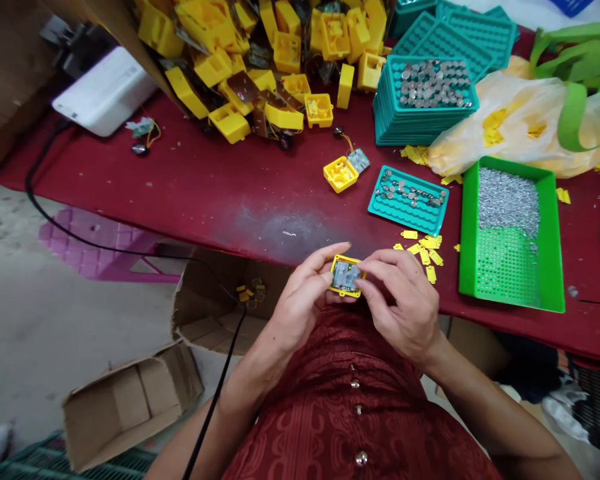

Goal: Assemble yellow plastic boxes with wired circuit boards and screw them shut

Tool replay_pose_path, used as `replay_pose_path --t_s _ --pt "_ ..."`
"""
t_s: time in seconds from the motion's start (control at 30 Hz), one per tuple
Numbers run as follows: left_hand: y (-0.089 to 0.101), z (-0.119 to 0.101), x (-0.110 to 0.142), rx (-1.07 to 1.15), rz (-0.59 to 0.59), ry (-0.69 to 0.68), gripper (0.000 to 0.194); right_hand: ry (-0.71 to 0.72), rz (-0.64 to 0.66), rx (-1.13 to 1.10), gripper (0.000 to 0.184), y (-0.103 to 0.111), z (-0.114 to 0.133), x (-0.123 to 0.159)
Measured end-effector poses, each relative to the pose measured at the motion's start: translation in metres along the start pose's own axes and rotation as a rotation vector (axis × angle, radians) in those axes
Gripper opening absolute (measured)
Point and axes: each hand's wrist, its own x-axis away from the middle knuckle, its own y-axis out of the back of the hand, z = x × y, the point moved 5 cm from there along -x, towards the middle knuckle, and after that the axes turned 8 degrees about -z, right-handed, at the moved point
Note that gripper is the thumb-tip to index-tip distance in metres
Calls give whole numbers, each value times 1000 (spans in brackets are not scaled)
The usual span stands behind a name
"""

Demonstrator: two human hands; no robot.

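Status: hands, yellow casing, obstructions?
Left hand holding yellow casing, circuit board inside. Right hand at its edge. Black cable crosses left forearm in view.

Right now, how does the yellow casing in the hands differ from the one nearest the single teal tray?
The held casing contains a circuit board; the tabletop casing has a wired board beside it. The held casing is in the left hand, right hand at its edge; the tabletop casing rests on red cloth. Both are yellow and open.

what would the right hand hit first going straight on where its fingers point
The yellow case with the circuit board; the right hand seems to touch its near edge. Beyond it, probably the left hand, though depth is unclear.
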Motion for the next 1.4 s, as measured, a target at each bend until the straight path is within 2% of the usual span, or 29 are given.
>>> replay_pose_path --t_s 0.1,0.33,0.63,0.87,0.97,1.1,1.2,1.4 --pt "-1 2 -2 60 62 38 41 4 10 9 16 4 -1 2" --pt "-9 3 2 -20 138 10 56 7 -27 2 15 11 -2 8" --pt "-18 5 2 -94 187 -7 53 15 -69 49 14 26 -1 9" --pt "-18 8 3 -169 152 -23 40 -11 -78 103 11 22 -8 6" --pt "-18 6 2 -234 123 -103 43 -94 -56 70 13 19 -10 7" --pt "-16 5 1 -321 93 -186 44 -203 37 -16 16 14 -16 7" --pt "-13 9 -1 -349 100 -166 47 -257 111 -64 14 12 -20 7" --pt "-12 10 1 -286 126 -113 48 -246 135 -75 10 17 -17 2"
